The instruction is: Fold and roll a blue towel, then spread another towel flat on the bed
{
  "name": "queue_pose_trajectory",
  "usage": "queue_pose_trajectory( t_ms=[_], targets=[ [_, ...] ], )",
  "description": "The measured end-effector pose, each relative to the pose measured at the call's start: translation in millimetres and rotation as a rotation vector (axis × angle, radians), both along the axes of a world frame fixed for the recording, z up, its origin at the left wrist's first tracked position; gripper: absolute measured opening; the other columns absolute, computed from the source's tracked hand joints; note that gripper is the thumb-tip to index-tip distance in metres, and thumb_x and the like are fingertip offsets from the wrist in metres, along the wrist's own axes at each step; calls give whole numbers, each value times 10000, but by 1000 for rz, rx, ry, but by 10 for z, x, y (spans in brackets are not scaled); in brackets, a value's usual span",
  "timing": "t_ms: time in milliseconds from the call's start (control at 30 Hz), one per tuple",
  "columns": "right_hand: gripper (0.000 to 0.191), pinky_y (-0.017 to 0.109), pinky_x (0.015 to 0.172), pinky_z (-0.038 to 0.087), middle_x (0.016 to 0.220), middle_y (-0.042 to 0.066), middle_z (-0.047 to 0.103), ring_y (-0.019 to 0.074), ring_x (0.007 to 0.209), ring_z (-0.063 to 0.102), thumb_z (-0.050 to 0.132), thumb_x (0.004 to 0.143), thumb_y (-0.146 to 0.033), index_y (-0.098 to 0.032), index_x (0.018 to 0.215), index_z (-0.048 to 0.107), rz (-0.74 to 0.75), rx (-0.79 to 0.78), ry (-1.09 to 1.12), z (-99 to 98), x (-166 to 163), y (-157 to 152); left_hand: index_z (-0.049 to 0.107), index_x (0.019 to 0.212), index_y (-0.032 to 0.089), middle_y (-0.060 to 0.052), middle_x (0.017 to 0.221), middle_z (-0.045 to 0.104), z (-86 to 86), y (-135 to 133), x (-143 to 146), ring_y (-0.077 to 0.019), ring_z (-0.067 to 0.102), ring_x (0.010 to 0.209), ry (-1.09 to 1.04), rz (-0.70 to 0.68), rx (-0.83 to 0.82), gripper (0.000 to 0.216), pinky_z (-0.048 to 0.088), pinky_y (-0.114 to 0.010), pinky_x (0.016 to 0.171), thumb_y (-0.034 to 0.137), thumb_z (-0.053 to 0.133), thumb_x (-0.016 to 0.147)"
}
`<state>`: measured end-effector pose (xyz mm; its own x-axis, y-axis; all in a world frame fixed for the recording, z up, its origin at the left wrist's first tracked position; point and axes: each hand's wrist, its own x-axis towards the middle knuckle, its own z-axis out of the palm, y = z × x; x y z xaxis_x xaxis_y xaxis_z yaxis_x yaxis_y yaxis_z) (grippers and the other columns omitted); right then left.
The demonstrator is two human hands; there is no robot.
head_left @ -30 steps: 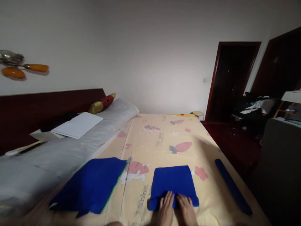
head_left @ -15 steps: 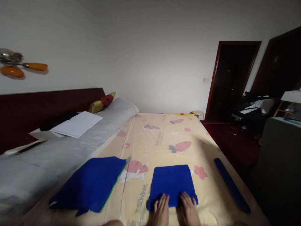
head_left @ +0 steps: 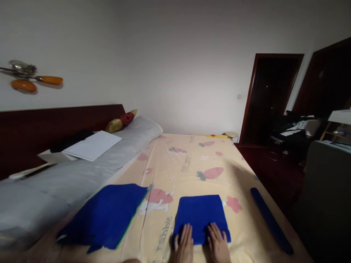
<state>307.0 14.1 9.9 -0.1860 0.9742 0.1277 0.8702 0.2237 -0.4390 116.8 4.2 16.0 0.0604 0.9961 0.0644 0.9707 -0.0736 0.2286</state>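
A folded blue towel (head_left: 200, 215) lies on the cream patterned bed sheet (head_left: 192, 168) right in front of me. My left hand (head_left: 184, 244) rests flat on its near left edge, fingers stretched out. My right hand (head_left: 218, 244) lies flat on the near right edge, fingers also spread. Neither hand grips the cloth. A larger stack of blue cloths (head_left: 106, 215), with a green edge showing, lies to the left. A rolled blue cloth (head_left: 270, 219) lies along the bed's right edge.
A long grey bolster (head_left: 82, 171) runs along the dark wooden headboard (head_left: 55, 124), with white paper (head_left: 91, 145) and a gold-and-red cushion (head_left: 120, 121) on it. Dark doorways (head_left: 271, 95) and a chair piled with clothes (head_left: 294, 126) stand at the right.
Both hands have slid back toward me and a little apart along the towel's near edge. The view has tilted slightly down.
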Motion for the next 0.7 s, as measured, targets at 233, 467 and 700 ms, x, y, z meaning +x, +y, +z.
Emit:
queue_pose_trajectory(
  t_ms=[233, 467, 700],
  targets=[
    [509, 530, 1113, 290, 1479, 24, 375, 253, 1379, 335, 301, 932, -482, -292, 1386, 431, -9, -50, -36, 54, 104, 114, 257, 1433, 355, 35, 1551, 266, 138, 142, -153, -198, 239, 1437, 0, -49, -134, 504, 196, -540, 1166, 411, 236, 932],
    [479, 561, 1099, 289, 1479, 56, 365, 269, 1390, 306, 322, 920, -365, -257, 1361, 477, -113, 22, -44, -12, 127, 137, 254, 1443, 301, 10, 1553, 265, 44, 195, -132, -198, 191, 1449, 40, 68, -10, 539, 160, -501, 1183, 232, 255, 908],
    [494, 554, 1084, 320, 1469, 26, 392, 256, 1369, 351, 311, 933, -461, -318, 1395, 410, 51, -33, 23, -88, -42, 284, 259, 1433, 347, 33, 1540, 283, 51, 312, 78, -201, 262, 1429, -44, -95, -126, 516, 242, -491, 1161, 367, 269, 917]
  ],
)
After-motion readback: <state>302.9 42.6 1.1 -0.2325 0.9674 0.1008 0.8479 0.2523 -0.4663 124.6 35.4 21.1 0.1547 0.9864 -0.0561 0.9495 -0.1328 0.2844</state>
